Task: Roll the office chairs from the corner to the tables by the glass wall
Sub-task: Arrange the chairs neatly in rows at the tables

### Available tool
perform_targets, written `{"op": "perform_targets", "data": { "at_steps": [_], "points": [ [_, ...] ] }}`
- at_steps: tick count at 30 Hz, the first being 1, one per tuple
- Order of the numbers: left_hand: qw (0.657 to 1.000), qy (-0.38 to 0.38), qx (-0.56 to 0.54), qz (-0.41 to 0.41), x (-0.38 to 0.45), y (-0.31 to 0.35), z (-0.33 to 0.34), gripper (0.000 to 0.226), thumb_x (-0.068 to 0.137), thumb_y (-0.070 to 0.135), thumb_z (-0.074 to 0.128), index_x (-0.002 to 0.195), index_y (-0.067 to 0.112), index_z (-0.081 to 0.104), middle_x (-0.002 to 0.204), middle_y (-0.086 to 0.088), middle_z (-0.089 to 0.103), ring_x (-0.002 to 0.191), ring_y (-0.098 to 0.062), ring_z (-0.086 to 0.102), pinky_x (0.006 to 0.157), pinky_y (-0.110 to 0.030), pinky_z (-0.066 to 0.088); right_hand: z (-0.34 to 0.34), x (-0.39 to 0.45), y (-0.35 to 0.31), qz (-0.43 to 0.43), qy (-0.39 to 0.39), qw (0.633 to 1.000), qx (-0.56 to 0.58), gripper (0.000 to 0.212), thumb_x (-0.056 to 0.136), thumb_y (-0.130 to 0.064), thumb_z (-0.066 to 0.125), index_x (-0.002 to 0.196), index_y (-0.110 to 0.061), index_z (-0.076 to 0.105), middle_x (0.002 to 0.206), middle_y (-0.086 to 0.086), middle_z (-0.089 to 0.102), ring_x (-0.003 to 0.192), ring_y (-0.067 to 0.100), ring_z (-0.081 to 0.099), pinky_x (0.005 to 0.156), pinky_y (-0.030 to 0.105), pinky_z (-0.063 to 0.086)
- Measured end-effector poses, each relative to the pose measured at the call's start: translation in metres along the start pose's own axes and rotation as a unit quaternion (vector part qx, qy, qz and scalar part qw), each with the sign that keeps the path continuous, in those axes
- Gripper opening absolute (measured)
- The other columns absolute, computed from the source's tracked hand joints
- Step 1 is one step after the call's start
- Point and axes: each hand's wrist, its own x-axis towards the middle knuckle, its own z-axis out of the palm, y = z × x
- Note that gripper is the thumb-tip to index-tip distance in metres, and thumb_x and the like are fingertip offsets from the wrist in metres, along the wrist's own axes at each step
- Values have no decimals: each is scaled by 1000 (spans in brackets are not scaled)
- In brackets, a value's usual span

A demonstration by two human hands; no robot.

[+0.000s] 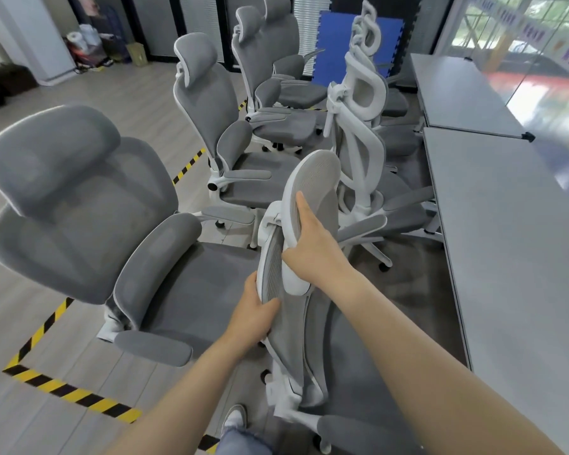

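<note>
Both hands grip the chair (pixel 289 323) in front of me — right hand (pixel 312 247) curled round its headrest (pixel 312 192), left hand (pixel 255 318) pinching the backrest edge. The counter (pixel 513 257) lies to my right, its long edge running away from me.

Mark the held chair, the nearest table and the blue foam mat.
held chair (pixel 319 178), head view, on its mesh headrest.
nearest table (pixel 513 244), head view, on its bare grey top.
blue foam mat (pixel 339 41), head view, on its face.

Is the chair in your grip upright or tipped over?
Upright. The held chair has its backrest rising from the base, headrest uppermost, left hand on the backrest edge and right hand on the headrest.
</note>
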Motion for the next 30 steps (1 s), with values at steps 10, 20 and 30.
{"op": "perform_targets", "data": {
  "at_steps": [10,20,30],
  "points": [
    [999,50,-9,10,13,0,5,56,84,12,51,135,31,37,105,14,60,90,-10,60,73,-32,51,-4,13,-2,4,-24,1000,-6,99,83,-12,52,149,-45,-13,162,3,16,123,32,50,89,36,41],
    [998,59,-5,16,38,12,-4,51,85,11,48,132,28,41,100,10,61,85,-12,60,61,-28,43,-10,39,-14,7,-34,999,-26,99,85,-11,53,151,-37,-16,156,9,27,95,26,51,78,33,39],
    [998,61,-13,24,36,7,2,49,84,14,48,129,32,39,102,10,61,88,-15,60,70,-33,48,-4,36,-14,0,-13,1000,-22,95,86,-10,52,153,-35,-11,152,5,32,95,23,49,78,33,39]
  ]
}}
